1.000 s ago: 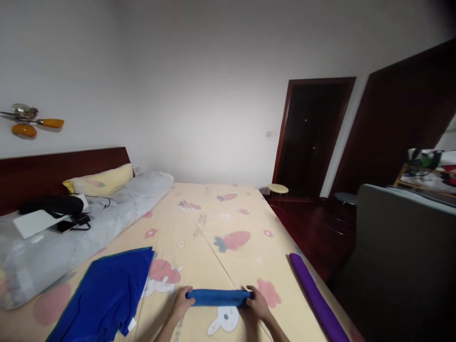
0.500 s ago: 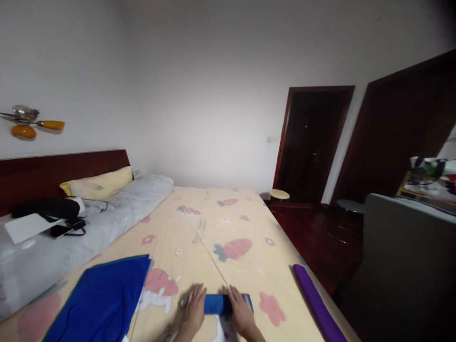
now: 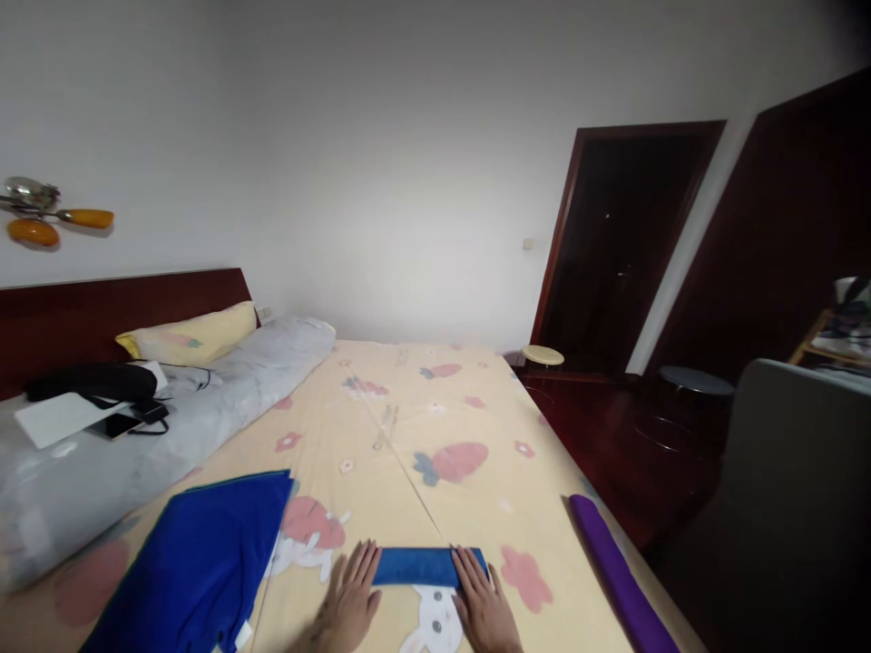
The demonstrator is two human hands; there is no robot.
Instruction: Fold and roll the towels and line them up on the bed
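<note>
A folded blue cloth point(image 3: 416, 567) lies as a narrow flat strip on the bed sheet, near the bottom middle of the head view. On its left end rest the fingertips of my left hand point(image 3: 355, 585), with the fingers stretched out flat. Over the right end lie the straight fingers of my right hand point(image 3: 476, 585), palm down. Neither hand grips the cloth. To the left a larger blue cloth point(image 3: 204, 553) is spread out, with a small white tag at its lower edge. On the right side lies a purple roll point(image 3: 619, 571), which looks like rolled cloth.
The bed sheet point(image 3: 387, 435) is cream with carrot and rabbit prints. Along the left run a grey rolled bedding point(image 3: 224, 399) with a phone point(image 3: 117, 424) and black items on it, and a yellow pillow point(image 3: 194, 336). Beyond the right edge stand stools point(image 3: 543, 355) and a grey panel point(image 3: 796, 490).
The small blue cloth now looks flatter and wider, and both hands are spread further apart at its ends. The camera view has shifted slightly.
</note>
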